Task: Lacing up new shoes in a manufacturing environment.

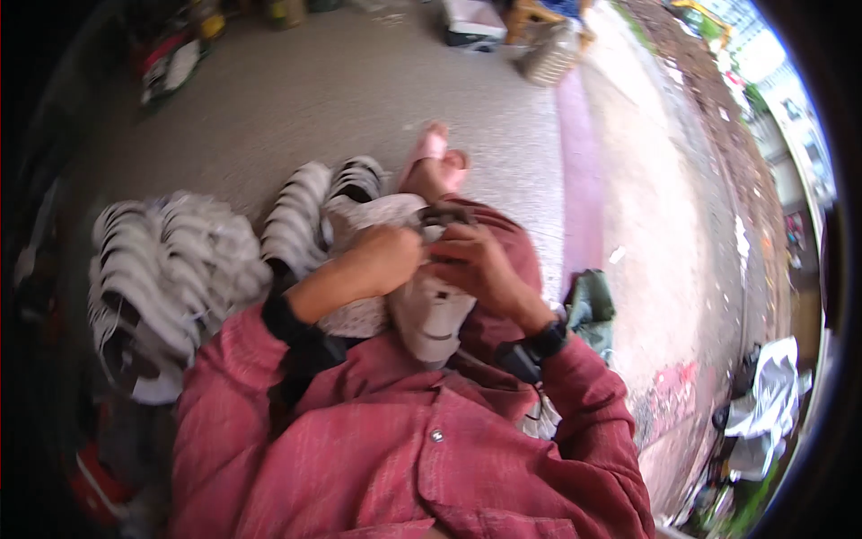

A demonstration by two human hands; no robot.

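Observation:
Across my lap lies a pale shoe upper [433, 322], its rounded toe end toward my body. My right hand [485, 268] is closed on its far end, fingers bent over the material. Just to the left, my left hand [388, 258] makes a fist close to that same end; whatever is in its fingers is hidden. A dark piece [444, 215] shows beyond the hands, blurred. Under my left forearm a whitish speckled cloth [364, 213] covers my leg.
Nested stacks of white-and-black shoe uppers [296, 216] stand on the floor to my left, with a larger stack [135, 247] farther left. A green bag [593, 310] lies by my right wrist. A white box [474, 22] and a woven container [549, 56] stand at the far side.

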